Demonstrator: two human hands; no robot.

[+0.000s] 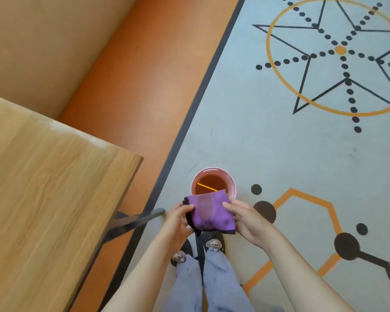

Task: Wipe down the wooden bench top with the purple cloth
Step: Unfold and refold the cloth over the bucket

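While both hands pinch the folded purple cloth (211,211) above the pink round bucket (213,184), the left hand (178,222) has its grip closed on one edge and the right hand (245,218) on the other. Keeping the fold flat should give a broad wiping face for the light wooden worktop (50,188), which lies well apart to the left. No readable writing shows.

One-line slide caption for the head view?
Both hands, left hand and right hand, hold the purple cloth above a pink bucket, beside the wooden bench.
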